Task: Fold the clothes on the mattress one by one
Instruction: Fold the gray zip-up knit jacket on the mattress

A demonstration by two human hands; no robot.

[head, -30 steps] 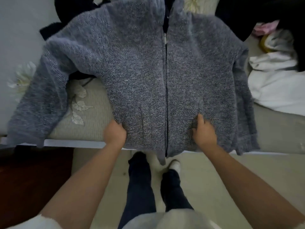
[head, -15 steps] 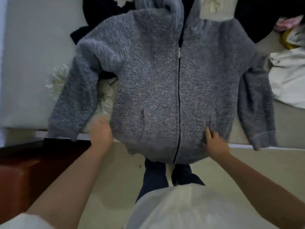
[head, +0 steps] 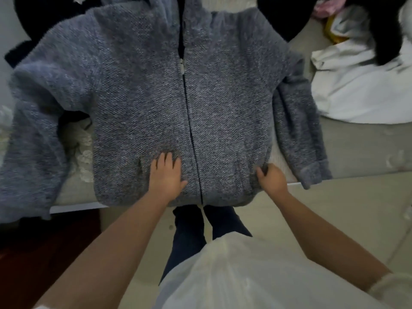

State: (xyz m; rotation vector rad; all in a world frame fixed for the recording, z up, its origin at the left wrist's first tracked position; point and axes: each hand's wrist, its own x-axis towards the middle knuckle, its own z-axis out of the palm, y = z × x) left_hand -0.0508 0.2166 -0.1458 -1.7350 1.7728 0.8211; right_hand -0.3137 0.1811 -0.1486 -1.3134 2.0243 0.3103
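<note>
Nearest the camera, the left hand [head: 166,175] lies flat on the lower front of the grey-blue knitted zip-up hooded jacket [head: 142,103], fingers straight and spread, pressing the cloth just left of the dark zip [head: 189,121]. The right hand [head: 270,178] is at the jacket's lower right side edge, fingers curled and pinching the knit there.

The jacket lies face up, zipped, spread across the near edge of the pale grey mattress [head: 361,148], its hem hanging slightly over the edge. The left sleeve [head: 33,152] is splayed outward; the right sleeve [head: 298,132] lies alongside the body. No fold is made in it yet.

Farther off, a crumpled white garment [head: 356,90] lies to the right, with dark clothing [head: 383,30] behind it and more dark cloth [head: 44,16] at the far left.

Judgement: the task is at an early stage. This jacket is only laid out and being smoothed; sleeves and body remain to be folded, and the other garments appear unfolded.
</note>
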